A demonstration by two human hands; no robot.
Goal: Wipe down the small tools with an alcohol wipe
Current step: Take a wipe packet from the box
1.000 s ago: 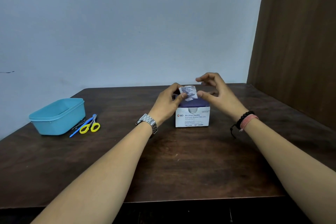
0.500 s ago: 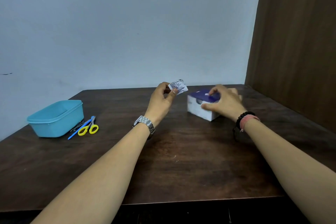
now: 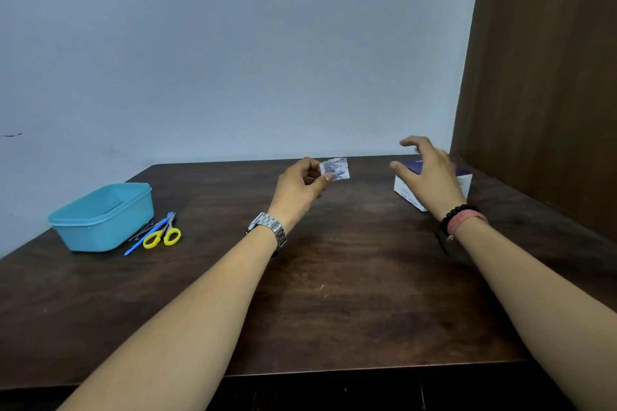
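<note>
Left hand (image 3: 298, 185) pinches sealed wipe packet (image 3: 335, 169); right hand (image 3: 429, 173) spread, empty, well right of packet; tools (image 3: 157, 232) far left.

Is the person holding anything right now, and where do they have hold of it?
The left hand pinches a small alcohol wipe packet by its lower left corner. The right hand is open above the box, holding nothing.

A dark wooden bench (image 3: 334, 294) carries everything. At its far left stands a teal tub (image 3: 101, 217) — just beside it lie yellow-handled scissors (image 3: 163, 235), a blue stick tool (image 3: 147, 237) and small metal tools (image 3: 142, 230). At far right sits a white-and-purple box (image 3: 465, 178).
</note>
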